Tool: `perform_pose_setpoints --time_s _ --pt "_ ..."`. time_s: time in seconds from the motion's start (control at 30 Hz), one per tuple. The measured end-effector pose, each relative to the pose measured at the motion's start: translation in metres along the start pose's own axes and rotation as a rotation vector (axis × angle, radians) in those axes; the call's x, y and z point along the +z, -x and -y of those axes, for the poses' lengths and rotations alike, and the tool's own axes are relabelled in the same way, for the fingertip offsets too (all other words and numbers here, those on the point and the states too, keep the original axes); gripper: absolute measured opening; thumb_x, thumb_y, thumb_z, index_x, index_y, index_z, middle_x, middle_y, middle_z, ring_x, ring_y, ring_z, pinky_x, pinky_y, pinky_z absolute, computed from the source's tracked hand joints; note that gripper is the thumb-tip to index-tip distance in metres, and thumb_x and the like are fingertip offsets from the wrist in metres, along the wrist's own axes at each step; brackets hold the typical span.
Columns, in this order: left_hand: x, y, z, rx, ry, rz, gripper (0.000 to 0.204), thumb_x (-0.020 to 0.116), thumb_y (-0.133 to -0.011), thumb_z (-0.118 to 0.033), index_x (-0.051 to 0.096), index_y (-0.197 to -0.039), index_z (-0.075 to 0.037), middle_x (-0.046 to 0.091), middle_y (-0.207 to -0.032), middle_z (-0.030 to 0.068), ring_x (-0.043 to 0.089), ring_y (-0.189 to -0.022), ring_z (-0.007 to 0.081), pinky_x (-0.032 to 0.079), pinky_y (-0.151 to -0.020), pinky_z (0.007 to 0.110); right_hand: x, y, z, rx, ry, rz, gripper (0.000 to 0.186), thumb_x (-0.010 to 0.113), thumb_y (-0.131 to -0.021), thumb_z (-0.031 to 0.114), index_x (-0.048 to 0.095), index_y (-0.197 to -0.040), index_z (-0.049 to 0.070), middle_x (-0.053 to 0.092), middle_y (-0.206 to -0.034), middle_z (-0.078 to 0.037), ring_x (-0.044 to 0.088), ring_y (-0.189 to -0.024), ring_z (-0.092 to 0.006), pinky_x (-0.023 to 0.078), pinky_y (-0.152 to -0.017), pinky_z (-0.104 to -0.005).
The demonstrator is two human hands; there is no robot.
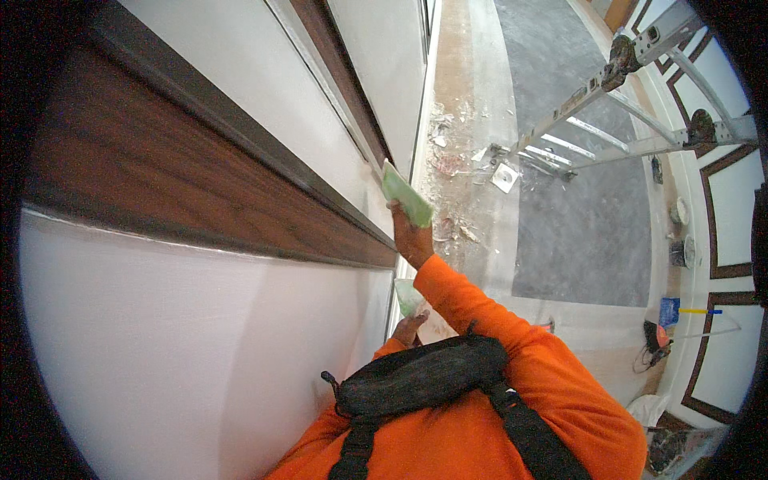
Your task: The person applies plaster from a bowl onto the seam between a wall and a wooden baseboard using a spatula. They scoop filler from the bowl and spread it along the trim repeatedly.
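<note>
My right hand is raised at the white wall, closed on a pale green flat rectangular pad that sits against or very near the panel edge beside a dark wood strip. Lower down, my left hand grips a second pale green flat piece close to the wall, partly hidden behind my orange sleeve and a black chest strap. A wide wood-grain band crosses the wall at my left, above a plain white section.
An aluminium ladder stands to the right over a grey floor covering. Debris and a white square piece lie along the wall's foot. A bucket, blue tray and roller lie by the opposite panelled wall.
</note>
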State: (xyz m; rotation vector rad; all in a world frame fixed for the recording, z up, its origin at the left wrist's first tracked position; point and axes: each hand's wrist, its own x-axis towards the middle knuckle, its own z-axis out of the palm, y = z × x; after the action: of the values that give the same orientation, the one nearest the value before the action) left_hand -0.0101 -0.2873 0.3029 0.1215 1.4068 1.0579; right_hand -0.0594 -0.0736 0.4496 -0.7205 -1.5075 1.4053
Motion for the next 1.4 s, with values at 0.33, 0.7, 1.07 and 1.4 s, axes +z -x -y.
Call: perform_pose_setpoints --time_s 0.33,0.7,1.07,1.4 --pt "-0.004 0.005 0.001 0.055 0.003 -0.009 0.048 0.061 -0.077 -0.047 0.059 -0.099 -0.004 0.058 -0.071 0.0042 0.053 -0.054 0.0157 0.043 -0.049 0.031 0.022 -0.016 0.028 -0.430 0.370 0.212 0.059 0.054 -0.072 -0.005 0.044 -0.129 0.007 0.045 -0.128 -0.016 0.043 -0.117 -0.0323 0.035 -0.099 -0.0372" --pt "-0.011 -0.005 0.000 -0.028 -0.089 -0.023 0.051 0.062 -0.076 -0.046 0.058 -0.103 -0.003 0.062 -0.077 0.0073 0.057 -0.055 0.0183 0.045 -0.048 0.029 0.005 -0.018 -0.031 0.591 -0.725 0.066 0.021 0.058 -0.083 0.011 0.055 -0.101 0.002 0.059 -0.096 -0.007 0.057 -0.084 -0.0188 0.049 -0.071 -0.0316" --pt "-0.001 -0.004 0.003 -0.124 0.048 0.088 0.061 0.058 -0.079 -0.052 0.054 -0.112 -0.001 0.062 -0.102 0.0117 0.060 -0.091 0.0230 0.045 -0.083 0.036 0.013 -0.038 0.012 0.573 -0.788 0.020 0.024 0.059 -0.082 0.008 0.052 -0.105 0.005 0.057 -0.098 -0.005 0.055 -0.083 -0.0170 0.046 -0.066 -0.0302" --pt "-0.001 -0.016 0.019 -0.152 0.221 -0.026 0.050 0.068 -0.075 -0.034 0.052 -0.110 -0.002 0.056 -0.069 0.0061 0.056 -0.055 0.0160 0.046 -0.048 0.030 -0.004 -0.075 0.129 -0.080 -0.404 0.136 0.028 0.054 -0.084 0.012 0.050 -0.110 0.003 0.057 -0.102 -0.007 0.058 -0.090 -0.0189 0.049 -0.071 -0.0303"
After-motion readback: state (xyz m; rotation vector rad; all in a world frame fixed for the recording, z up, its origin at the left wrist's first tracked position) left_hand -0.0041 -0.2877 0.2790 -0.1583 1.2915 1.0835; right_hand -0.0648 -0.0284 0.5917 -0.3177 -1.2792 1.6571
